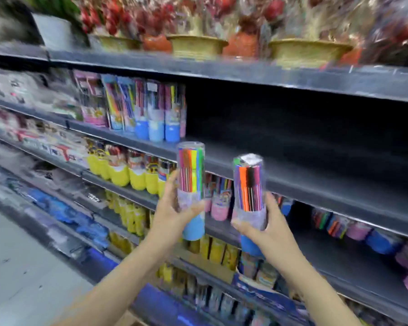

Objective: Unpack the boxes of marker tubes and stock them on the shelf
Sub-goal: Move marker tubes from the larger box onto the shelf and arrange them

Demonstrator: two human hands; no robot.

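left hand raised mid-frame, wrapped round upright marker tube | right hand beside it, gripping second tube (slightly tilted) | both before dark shelf | blue-based tubes upper left

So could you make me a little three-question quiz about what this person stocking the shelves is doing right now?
1. True or false: each hand holds one marker tube.
2. Multiple choice: the tubes already standing on the shelf with the bare stretch have bases that are mostly A) yellow B) blue C) green.
3. Fill in: the bare stretch of that shelf lies to the ____ of the standing tubes.

Key
1. True: the left hand grips the left tube, the right hand grips the right tube.
2. B: the blue-based tubes.
3. Right: the shelf.
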